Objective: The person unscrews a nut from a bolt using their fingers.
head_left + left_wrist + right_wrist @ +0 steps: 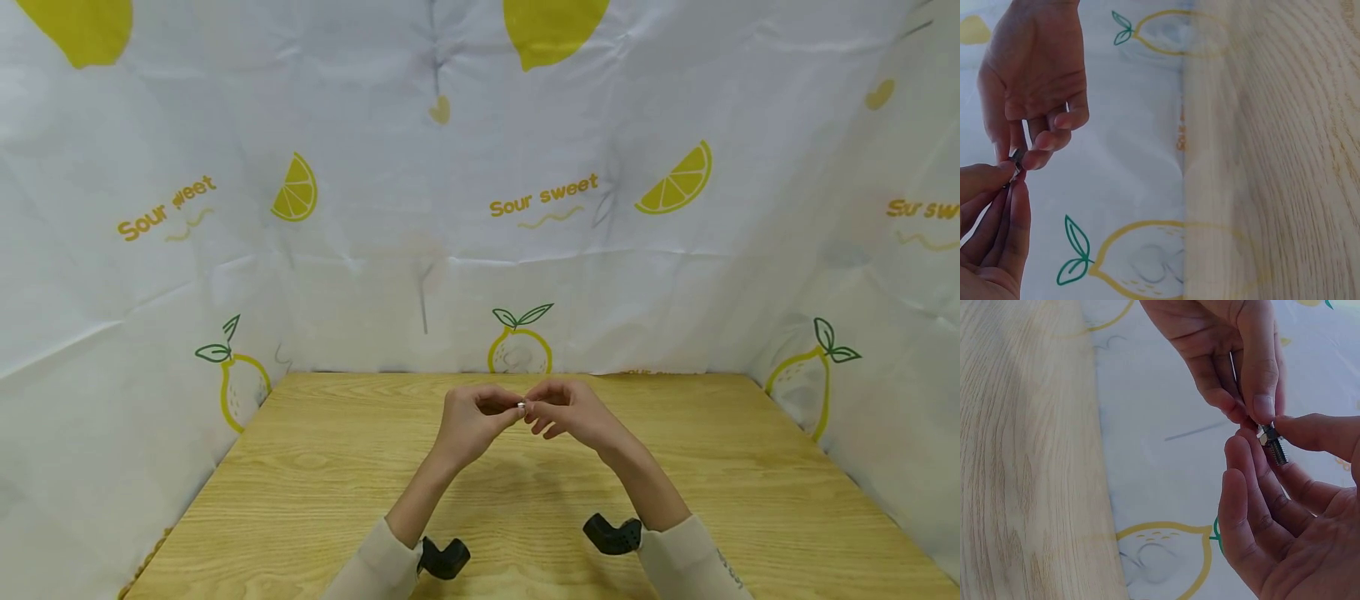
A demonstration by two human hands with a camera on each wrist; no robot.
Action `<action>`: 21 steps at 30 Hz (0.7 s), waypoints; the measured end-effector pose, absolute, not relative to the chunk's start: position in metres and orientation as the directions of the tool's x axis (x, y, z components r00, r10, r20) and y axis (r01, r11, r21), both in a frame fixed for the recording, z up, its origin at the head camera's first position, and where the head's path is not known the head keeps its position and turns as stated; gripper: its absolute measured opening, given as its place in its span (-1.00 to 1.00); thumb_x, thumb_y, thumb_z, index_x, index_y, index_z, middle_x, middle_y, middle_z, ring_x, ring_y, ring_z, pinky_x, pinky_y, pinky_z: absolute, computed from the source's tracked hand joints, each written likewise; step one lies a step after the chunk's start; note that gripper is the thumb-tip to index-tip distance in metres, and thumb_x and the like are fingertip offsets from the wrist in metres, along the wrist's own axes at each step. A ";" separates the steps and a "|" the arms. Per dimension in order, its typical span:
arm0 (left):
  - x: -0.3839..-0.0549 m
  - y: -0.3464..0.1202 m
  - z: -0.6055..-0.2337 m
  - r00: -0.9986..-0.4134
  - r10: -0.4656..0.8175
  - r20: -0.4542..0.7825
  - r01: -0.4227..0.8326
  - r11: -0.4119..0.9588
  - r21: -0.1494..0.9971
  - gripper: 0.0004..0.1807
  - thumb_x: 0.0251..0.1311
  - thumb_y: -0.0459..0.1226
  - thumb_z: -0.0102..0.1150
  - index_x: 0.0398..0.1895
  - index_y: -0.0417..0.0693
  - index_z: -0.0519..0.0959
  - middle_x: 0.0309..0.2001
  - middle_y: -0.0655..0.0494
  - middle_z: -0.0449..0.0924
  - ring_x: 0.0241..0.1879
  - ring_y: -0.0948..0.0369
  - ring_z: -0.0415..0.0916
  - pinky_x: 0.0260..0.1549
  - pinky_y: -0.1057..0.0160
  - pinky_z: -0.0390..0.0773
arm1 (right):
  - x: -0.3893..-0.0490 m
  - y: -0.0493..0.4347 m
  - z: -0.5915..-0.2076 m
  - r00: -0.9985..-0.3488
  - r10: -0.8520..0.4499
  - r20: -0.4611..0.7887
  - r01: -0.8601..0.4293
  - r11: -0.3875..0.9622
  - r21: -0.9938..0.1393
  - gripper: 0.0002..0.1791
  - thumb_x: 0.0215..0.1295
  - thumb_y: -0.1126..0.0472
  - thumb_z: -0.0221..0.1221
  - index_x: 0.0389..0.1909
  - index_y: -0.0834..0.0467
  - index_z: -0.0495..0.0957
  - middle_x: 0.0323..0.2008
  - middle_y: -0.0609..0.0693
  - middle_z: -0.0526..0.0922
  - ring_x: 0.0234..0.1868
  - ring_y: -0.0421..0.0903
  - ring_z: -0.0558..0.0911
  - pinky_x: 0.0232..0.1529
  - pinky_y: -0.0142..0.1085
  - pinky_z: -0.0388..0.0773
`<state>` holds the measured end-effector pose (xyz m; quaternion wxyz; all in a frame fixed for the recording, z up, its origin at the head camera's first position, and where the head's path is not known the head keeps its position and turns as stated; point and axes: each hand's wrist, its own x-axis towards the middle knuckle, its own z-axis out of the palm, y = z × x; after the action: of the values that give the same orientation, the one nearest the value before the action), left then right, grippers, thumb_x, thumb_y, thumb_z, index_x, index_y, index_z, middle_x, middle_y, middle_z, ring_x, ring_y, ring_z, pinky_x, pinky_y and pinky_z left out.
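Observation:
A small silver bolt (1280, 455) with a hex nut (1267, 436) on its thread is held between both hands above the table. My left hand (467, 425) pinches the bolt at the end away from the bare thread, between thumb and fingers that hide this end. From the other side, my right hand (581, 414) pinches the nut with thumb and index finger. Its other fingers are loosely bent below. The threaded tip points toward the right palm (1300, 550) in the right wrist view. In the left wrist view, the fingertips cover most of the metal piece (1016, 160).
A wood-grain table (337, 492) spreads beneath the hands. White sheeting (375, 308) with lemon prints stands along its back and both sides. Black wrist devices (444, 558) sit at both cream sleeves (382, 567).

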<state>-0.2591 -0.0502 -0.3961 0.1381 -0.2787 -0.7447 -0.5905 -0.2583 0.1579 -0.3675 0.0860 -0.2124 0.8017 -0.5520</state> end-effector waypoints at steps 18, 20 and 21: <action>-0.258 -0.050 -0.396 -0.810 0.253 0.529 0.573 0.147 0.806 -0.93 0.23 -0.36 0.45 -0.24 -0.12 0.81 -0.28 -0.05 0.83 -0.35 0.23 0.79 -0.30 0.30 0.77 | -0.261 0.159 -0.370 -0.887 -0.449 0.110 -0.260 0.288 -0.922 -0.64 0.52 0.10 0.20 0.07 0.34 0.59 -0.16 0.21 0.74 -0.23 -0.02 0.75 -0.11 -0.01 0.75; -0.258 -0.050 -0.396 -0.810 0.252 0.530 0.573 0.146 0.806 -0.93 0.23 -0.35 0.45 -0.24 -0.13 0.81 -0.29 -0.07 0.83 -0.35 0.20 0.79 -0.30 0.31 0.76 | -0.261 0.159 -0.370 -0.890 -0.445 0.105 -0.254 0.290 -0.923 -0.63 0.51 0.09 0.21 0.07 0.33 0.60 -0.16 0.22 0.75 -0.23 -0.02 0.75 -0.11 -0.01 0.76; -0.258 -0.050 -0.395 -0.809 0.252 0.531 0.574 0.144 0.806 -0.93 0.23 -0.35 0.45 -0.24 -0.14 0.81 -0.29 -0.07 0.82 -0.35 0.17 0.79 -0.31 0.32 0.76 | -0.261 0.159 -0.370 -0.891 -0.443 0.103 -0.251 0.291 -0.923 -0.63 0.51 0.09 0.21 0.07 0.32 0.60 -0.16 0.22 0.75 -0.23 -0.02 0.75 -0.12 -0.02 0.76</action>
<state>-0.2576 -0.0497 -0.3955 0.1358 -0.2774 -0.7440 -0.5925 -0.2605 0.1585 -0.3698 0.0865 -0.2171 0.7987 -0.5545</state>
